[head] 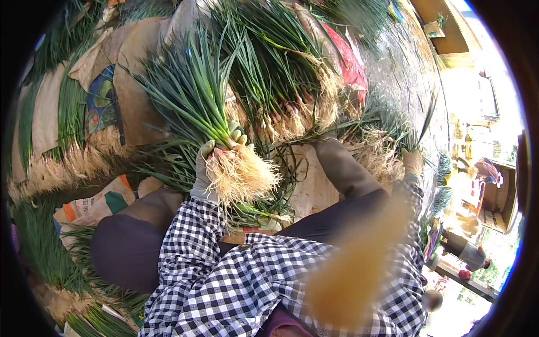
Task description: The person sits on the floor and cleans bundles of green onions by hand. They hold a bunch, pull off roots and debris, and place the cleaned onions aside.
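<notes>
My left hand [206, 168], in a pale glove, is closed around a bunch of green onions [212, 111] just above its roots. Long green leaves fan up and away, while a thick tuft of pale roots [242, 172] hangs towards me and hides part of the glove. Off to the right, my gloved right hand [412, 163] reaches to loose green onions [379, 143] on the ground. Leaves rise at its fingertips, but its grip is too small to make out. Beyond the left hand lies a large row of green onions [278, 84] with pinkish bulbs.
More bundles [71, 113] lie at the left among brown sacking [139, 80]. A printed woven sack [97, 202] is beside my left knee. Between my legs is a tan board or sheet [313, 181]. A blurred tan object [358, 269] blocks the lower right. People [473, 255] are in the bright background.
</notes>
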`<state>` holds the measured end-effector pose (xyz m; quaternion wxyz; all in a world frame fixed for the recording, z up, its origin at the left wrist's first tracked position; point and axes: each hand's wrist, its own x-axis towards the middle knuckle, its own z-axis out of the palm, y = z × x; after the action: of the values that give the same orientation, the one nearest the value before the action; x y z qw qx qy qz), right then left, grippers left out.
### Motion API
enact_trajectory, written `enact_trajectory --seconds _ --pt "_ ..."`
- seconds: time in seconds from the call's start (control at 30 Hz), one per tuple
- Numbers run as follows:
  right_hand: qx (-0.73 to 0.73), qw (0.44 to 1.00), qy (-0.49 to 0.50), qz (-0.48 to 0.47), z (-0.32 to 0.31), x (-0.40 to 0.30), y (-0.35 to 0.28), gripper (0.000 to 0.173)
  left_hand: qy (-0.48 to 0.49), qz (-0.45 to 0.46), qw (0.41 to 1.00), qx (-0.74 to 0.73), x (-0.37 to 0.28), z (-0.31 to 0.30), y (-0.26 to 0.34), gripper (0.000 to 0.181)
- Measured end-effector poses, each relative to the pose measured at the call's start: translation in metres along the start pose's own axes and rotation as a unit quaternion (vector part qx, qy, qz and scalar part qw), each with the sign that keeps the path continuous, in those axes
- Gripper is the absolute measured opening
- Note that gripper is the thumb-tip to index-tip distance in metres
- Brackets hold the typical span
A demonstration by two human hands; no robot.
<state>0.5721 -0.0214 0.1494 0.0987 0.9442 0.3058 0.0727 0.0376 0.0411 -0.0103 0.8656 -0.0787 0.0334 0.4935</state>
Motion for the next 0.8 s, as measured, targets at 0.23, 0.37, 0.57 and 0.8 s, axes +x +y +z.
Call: enact_trajectory --seconds 0.23,0.37,0.57,0.8 --pt "0.190 0.926 -0.152 -0.290 0.071 -0.102 -0.291 0.024 0.039 0.017 0.998 0.039 -0.011 -0.022 0.016 0.047" --pt "0.034 0.945 -0.181 -0.272 0.099 -0.118 -0.334 0.034 0.002 -0.037 0.999 0.005 -0.013 -0.022 0.009 0.053" --pt "0.311 0.703 -0.473 -0.431 0.038 -0.233 -0.302 0.030 0.087 -0.083 0.989 0.090 -0.014 -0.012 0.017 0.027" --pt "0.557 0.427 -0.711 0.028 0.042 -0.242 -0.300 0.035 0.070 -0.092 0.992 0.050 -0.007 -0.034 0.003 0.055"
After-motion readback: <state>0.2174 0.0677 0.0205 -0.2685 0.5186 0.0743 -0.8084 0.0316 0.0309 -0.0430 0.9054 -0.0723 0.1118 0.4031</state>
